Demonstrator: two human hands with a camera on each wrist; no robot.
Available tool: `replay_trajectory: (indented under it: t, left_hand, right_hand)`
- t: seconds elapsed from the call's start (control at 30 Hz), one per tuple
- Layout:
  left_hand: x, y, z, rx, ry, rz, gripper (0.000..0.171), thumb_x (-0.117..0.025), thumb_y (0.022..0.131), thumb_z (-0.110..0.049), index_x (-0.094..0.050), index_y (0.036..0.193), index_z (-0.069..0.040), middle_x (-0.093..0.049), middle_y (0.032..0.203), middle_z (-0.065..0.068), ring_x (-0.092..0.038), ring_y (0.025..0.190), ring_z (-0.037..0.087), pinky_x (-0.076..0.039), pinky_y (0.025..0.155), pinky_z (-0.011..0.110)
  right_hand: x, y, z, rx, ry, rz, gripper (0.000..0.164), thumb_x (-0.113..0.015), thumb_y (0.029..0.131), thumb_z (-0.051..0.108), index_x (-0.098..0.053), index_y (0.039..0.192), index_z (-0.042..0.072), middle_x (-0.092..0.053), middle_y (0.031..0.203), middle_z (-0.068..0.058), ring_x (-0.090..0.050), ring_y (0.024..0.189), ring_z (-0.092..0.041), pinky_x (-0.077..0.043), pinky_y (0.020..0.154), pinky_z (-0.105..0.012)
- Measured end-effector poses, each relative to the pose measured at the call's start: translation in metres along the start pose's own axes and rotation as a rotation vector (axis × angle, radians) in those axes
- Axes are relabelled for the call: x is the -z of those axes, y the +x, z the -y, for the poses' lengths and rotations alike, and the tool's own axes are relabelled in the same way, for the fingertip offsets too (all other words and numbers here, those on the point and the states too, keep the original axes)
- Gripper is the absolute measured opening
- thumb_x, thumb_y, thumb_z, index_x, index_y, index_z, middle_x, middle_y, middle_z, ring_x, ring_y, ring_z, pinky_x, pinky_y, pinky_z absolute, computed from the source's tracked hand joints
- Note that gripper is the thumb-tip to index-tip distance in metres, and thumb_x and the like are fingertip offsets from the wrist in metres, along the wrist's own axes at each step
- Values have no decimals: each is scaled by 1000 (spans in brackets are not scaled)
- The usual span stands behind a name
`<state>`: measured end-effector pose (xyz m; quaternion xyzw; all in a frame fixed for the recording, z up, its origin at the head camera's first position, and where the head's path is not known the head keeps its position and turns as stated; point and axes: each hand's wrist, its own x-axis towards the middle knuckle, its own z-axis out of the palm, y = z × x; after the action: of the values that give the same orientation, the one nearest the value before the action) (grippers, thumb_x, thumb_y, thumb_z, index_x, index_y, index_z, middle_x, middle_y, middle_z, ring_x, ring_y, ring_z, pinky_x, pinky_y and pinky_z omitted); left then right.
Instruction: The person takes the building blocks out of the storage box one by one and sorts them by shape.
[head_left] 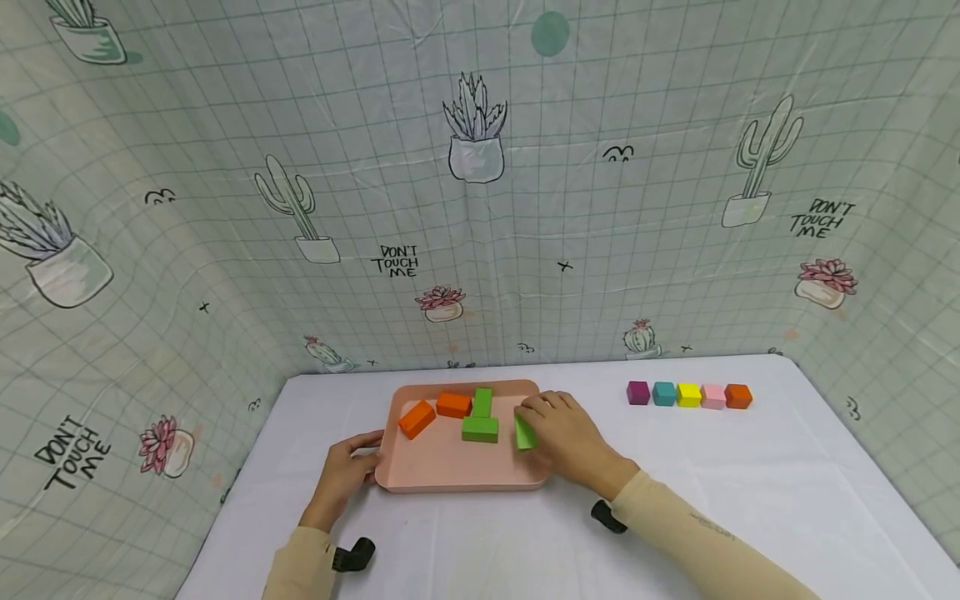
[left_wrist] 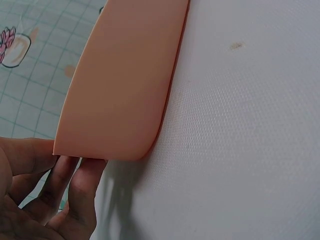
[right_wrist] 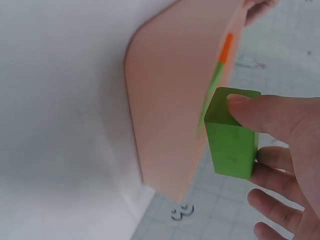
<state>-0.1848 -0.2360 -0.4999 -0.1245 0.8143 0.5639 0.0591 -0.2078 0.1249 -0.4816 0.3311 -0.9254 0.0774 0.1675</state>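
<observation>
Fingers (right_wrist: pixel 277 182) of my right hand (head_left: pixel 566 433) and the thumb (right_wrist: pixel 250 110) pinch a green block (head_left: pixel 525 435) at the right end of the pink tray (head_left: pixel 435 468). How its long axis runs I can't tell. Left of it, inside, lie two other green blocks (head_left: pixel 480 430), the nearer one lengthwise left to right, and my right hand is closer to them. It reaches from the near right, back upward. My left hand (head_left: pixel 341 475) touches the tray's left end, fingers bent; gripping or not, I can't tell.
</observation>
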Motion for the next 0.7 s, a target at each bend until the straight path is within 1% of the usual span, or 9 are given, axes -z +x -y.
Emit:
replay_trajectory:
  t: [0.1, 0.23, 0.5, 0.7]
  left_hand:
    - [0, 0, 0, 3, 6, -5, 40, -59, 101, 2, -62, 141, 7, -60, 139, 28, -64, 88, 18, -56, 65, 24]
    - [-1, 0, 0, 13, 11, -8, 41, -59, 101, 2, -62, 141, 6, -60, 139, 28, -63, 88, 18, -56, 66, 25]
    - [-1, 1, 1, 15, 12, -10, 41, -58, 101, 2, -63, 141, 6, -60, 139, 27, -64, 89, 19, -56, 66, 25]
    - [-1, 1, 0, 10, 12, -4, 40, -58, 101, 2, -62, 141, 7, -60, 139, 28, -63, 88, 18, -56, 66, 25]
  right_hand:
    - [8, -5, -5, -16, 31, -13, 56, -93, 78, 21, -72, 128, 6, -70, 125, -7, -62, 118, -30, -48, 107, -48]
    - [17, -12, -13, -39, 58, -39, 63, -97, 75, 22, -70, 130, 5, -70, 126, -9, -62, 120, -31, -48, 108, -50]
    - [24, -28, -35, -82, 29, -82, 63, -96, 77, 25, -70, 130, 3, -70, 127, -11, -62, 118, -33, -49, 106, -52]
    - [28, -45, -52, -129, 40, -97, 63, -97, 74, 20, -71, 128, 2, -71, 127, -13, -62, 117, -36, -50, 104, -55]
